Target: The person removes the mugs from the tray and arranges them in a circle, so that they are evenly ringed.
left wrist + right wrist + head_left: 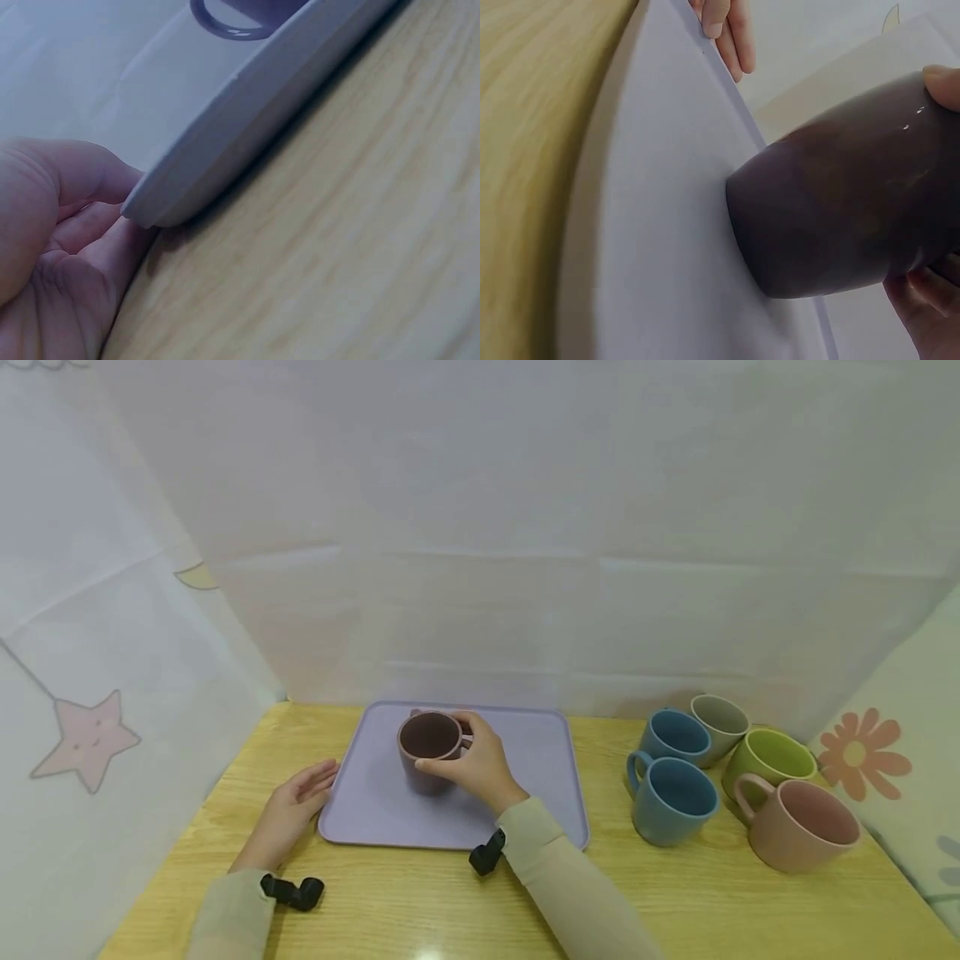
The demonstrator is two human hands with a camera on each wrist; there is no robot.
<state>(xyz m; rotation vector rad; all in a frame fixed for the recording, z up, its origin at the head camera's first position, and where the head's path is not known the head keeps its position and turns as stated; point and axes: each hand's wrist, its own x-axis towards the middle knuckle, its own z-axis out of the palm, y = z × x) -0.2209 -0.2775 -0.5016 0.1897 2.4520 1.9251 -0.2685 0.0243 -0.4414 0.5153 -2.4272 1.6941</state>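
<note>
My right hand (pixel 480 766) holds a dark brown mug (pixel 429 772) by its sides near the rim, thumb in front and fingers behind. The mug is upright, its base on or just above a lilac tray (pixel 525 777). Behind it, part of another mug (pixel 415 712) shows, mostly hidden; in the left wrist view a purple mug (pixel 232 31) with a loop handle stands over the tray rim. My left hand (pixel 294 806) lies at the tray's left edge, its fairly straight fingers touching the rim.
At the right of the wooden table (pixel 375 893) stand two blue mugs (pixel 675 802), a grey mug (pixel 723 727), a green mug (pixel 780 756) and a pink mug (pixel 802 827), close together. A white cloth (pixel 480 568) hangs behind the table.
</note>
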